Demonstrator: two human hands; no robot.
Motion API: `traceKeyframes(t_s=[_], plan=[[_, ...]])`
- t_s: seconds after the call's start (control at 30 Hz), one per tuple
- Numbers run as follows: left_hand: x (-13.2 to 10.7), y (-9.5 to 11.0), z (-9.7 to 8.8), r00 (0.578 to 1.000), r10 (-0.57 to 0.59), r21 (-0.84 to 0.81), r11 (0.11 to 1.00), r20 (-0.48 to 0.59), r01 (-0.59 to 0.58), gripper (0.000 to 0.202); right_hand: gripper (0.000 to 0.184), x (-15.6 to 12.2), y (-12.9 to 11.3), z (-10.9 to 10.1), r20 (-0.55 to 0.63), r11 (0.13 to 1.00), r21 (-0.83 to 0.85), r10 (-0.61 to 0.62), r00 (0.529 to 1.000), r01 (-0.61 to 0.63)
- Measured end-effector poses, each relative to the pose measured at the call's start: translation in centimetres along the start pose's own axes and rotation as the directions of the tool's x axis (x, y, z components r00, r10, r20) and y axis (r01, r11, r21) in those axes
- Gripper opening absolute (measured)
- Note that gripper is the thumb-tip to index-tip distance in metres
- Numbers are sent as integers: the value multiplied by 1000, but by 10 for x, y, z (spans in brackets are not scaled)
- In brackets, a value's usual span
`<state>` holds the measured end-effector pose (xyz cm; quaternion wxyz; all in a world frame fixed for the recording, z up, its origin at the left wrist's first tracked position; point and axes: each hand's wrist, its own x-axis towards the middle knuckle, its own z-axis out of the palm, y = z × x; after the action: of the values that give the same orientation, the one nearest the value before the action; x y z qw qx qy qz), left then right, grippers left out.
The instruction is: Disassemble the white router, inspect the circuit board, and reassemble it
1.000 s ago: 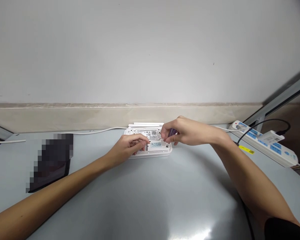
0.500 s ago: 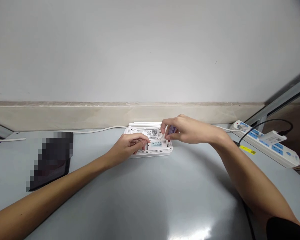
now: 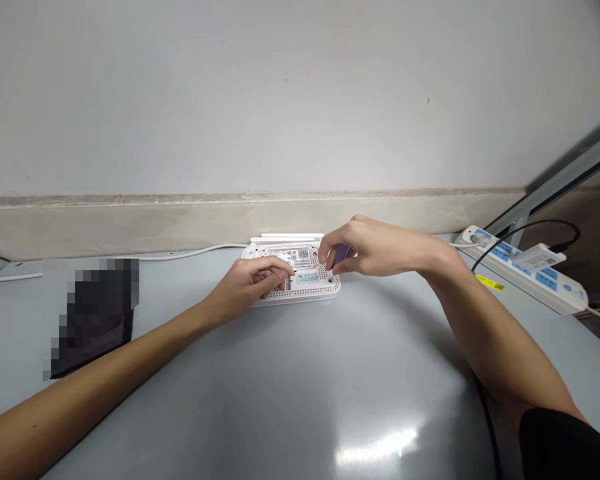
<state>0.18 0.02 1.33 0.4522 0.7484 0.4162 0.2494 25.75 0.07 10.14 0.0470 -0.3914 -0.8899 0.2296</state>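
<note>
A white router lies upside down against the wall side of the table, its vented underside and printed labels facing up. My right hand is over its right end, with thumb and fingertips pinched on a thin purple-and-white label. A pale strip seems to run from that pinch toward the left fingertips, low over the router. My left hand rests on the router's left front part, fingers curled and thumb close to the index finger. What the left fingertips hold, if anything, is too small to make out.
White antennas lie behind the router by the wall. A white cable runs along the wall base. At right is a power strip with a white adapter and black cable. A dark, partly pixelated tablet-like object lies at left.
The view has shifted slightly, so everything sits a little higher and left. The pale strip now appears lower and flatter over the router. Both hands keep about the same places on it.
</note>
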Motion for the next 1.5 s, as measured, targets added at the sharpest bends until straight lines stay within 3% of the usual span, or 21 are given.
traceKeyframes(t_s=[0.1, 0.27, 0.4, 0.53, 0.73, 0.83, 0.97, 1.23, 1.5], plan=[[0, -1, 0, 1000, 3, 1, 1000, -1, -3, 20, 14, 1, -3, 0, 35, 998, 15, 56, 998, -56], [0, -4, 0, 1000, 14, -9, 1000, 18, -14, 19, 14, 1, -6, 2, -10, 992, -40, 117, 993, -118], [0, -4, -1, 1000, 12, -9, 1000, 22, -12, 21, 13, 0, -2, 2, -51, 993, -83, 76, 996, -80], [-1, -3, 0, 1000, 16, -8, 1000, 24, -16, 22, 9, 2, 2, 3, -8, 1000, 7, 21, 1000, -21], [-1, -3, 0, 999, 29, -4, 1000, 17, -29, 24, 15, 4, -4, 5, -12, 993, 57, 109, 994, -108], [-1, -4, -1, 999, 32, -16, 999, 27, -32, 24, 17, 3, -7, 4, -24, 990, 5, 138, 990, -138], [-1, -6, -1, 999, 28, -15, 1000, 26, -27, 23, 12, 0, -6, 1, -50, 994, -59, 92, 995, -95], [-1, -3, 0, 999, 47, 14, 999, 10, -47, 23, 6, 1, -4, 2, 32, 990, 89, 105, 994, -108], [-1, -3, 1, 999, 39, 13, 999, 3, -39, 22, 8, 2, -10, 1, -16, 992, 8, 128, 992, -128]])
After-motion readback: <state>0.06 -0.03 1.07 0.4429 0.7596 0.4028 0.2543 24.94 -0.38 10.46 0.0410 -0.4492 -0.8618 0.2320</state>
